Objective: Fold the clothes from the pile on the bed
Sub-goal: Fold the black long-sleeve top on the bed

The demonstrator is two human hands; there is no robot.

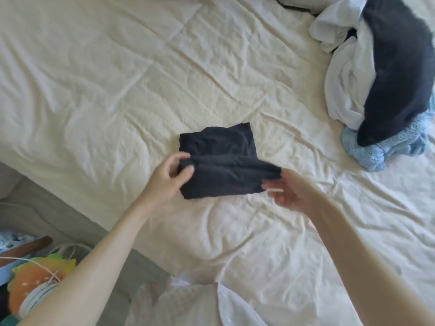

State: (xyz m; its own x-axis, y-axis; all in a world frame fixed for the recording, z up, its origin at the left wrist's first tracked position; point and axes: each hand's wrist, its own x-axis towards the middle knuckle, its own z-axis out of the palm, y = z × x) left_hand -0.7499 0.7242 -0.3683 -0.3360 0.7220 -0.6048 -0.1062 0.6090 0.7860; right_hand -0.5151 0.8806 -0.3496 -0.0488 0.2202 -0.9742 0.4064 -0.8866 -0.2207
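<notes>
A small black garment (223, 158), partly folded, lies in the middle of the cream bed sheet (117, 78). My left hand (169, 177) pinches its left edge between thumb and fingers. My right hand (289, 191) holds the garment's right end, where the near half is lifted and doubled over; that hand is blurred. The pile of clothes (376, 74) sits at the right edge of the bed: white fabric, a dark navy piece on top, a light blue knit underneath.
The bed's left edge (70, 208) runs diagonally down to the front. Beyond it, at the lower left, lie colourful items and white cords (40, 278). A white garment (200, 304) is at the bottom of the view, close to my body.
</notes>
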